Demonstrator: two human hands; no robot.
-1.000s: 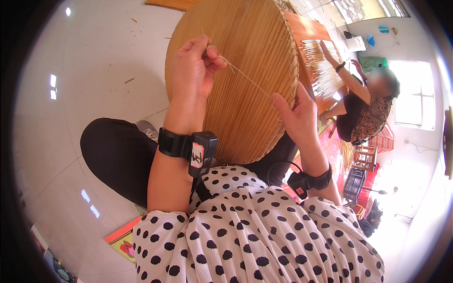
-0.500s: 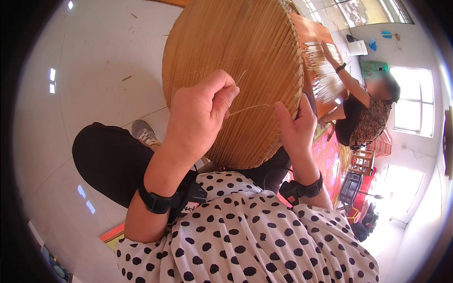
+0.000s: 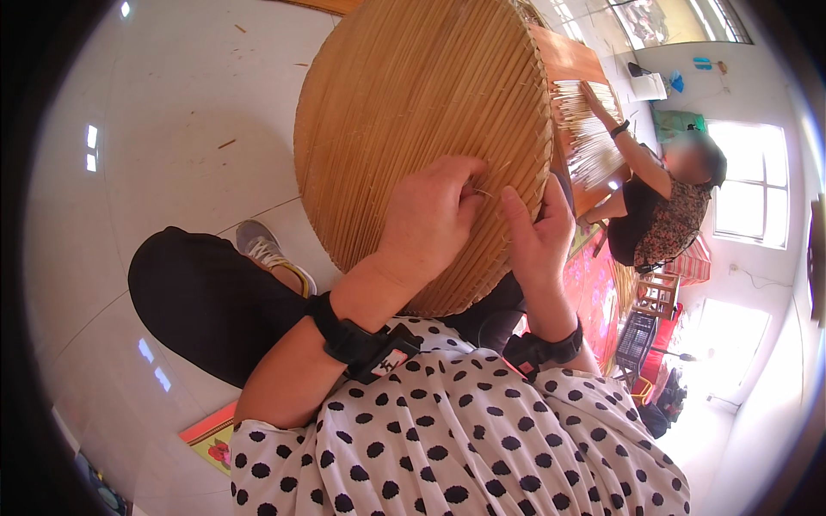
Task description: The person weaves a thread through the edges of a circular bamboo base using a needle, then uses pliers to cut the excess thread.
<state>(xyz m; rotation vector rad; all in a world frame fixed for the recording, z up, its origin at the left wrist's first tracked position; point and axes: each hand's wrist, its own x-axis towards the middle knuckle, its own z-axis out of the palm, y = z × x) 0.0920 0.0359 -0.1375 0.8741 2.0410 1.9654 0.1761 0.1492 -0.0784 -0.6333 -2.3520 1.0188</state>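
A large round mat of straight tan stalks (image 3: 404,95) with a braided rim stands tilted in front of me. My left hand (image 3: 439,206) is over its lower right part, thumb and fingers pinched on a thin pale thread (image 3: 483,192). A fine tip pokes out past these fingers; whether it is a needle or the thread's end I cannot tell. My right hand (image 3: 542,228) grips the mat's right edge, thumb on the face and fingers around the rim. The thread reaches close to the right thumb.
At the right a co-worker (image 3: 667,189) reaches over pale stalks (image 3: 585,129) spread on a wooden board (image 3: 568,56). A pink patterned mat (image 3: 594,284), a wooden stool (image 3: 658,292) and a black crate (image 3: 637,340) are beyond my right arm. Stalk scraps (image 3: 226,144) lie on the tiled floor.
My left hand has moved right and slightly down, close to my right thumb. The thread stretched between the hands now shows only a short length. My right hand stays on the rim.
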